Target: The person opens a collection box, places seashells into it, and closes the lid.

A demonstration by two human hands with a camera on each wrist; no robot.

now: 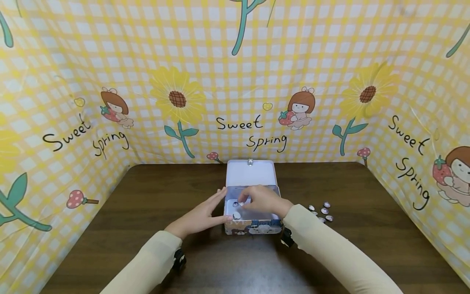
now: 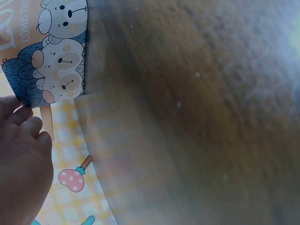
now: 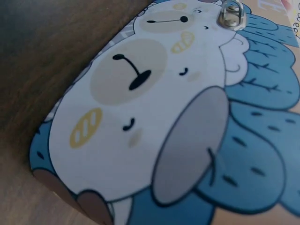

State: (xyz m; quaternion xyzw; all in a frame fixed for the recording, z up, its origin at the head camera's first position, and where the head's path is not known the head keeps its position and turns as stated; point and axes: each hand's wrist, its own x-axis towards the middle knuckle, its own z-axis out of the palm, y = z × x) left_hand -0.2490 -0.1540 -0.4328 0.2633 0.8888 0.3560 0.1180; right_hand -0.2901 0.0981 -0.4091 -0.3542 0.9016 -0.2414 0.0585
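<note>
White-lined tin [image 1: 257,228], lid [image 1: 242,174] raised, left hand [image 1: 200,217] against its left side, fingers extended, right hand [image 1: 265,201] inside, fingers bent by shells [image 1: 236,215], grip unclear, loose shells [image 1: 324,211] right.

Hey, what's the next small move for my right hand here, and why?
I'd probably ease open your right hand to set down the small shell it seems to pinch: its fingertips are inside the open tin box, two more shells lie nearby in it, and your left hand touches the box's left side.
</note>
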